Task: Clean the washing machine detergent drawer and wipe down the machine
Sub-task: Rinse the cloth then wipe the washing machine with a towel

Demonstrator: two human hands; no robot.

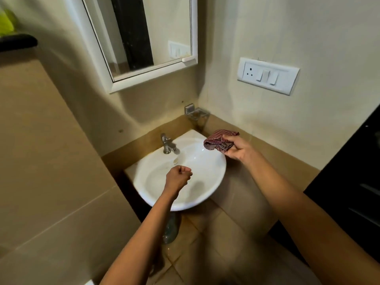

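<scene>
My right hand [239, 150] holds a bunched red-checked cloth [217, 140] over the right rim of a white wash basin [213, 183]. My left hand [179, 177] hovers over the middle of the basin bowl with its fingers curled and nothing in it. A chrome tap [167, 144] stands at the basin's back left, a little beyond my left hand. No washing machine or detergent drawer shows in this view.
A tan tiled wall rises on the left. A white-framed mirror [144, 44] hangs above the basin. A metal soap holder [196, 113] sits in the corner. A white switch plate [267, 76] is on the right wall. A dark panel [353, 161] stands at far right.
</scene>
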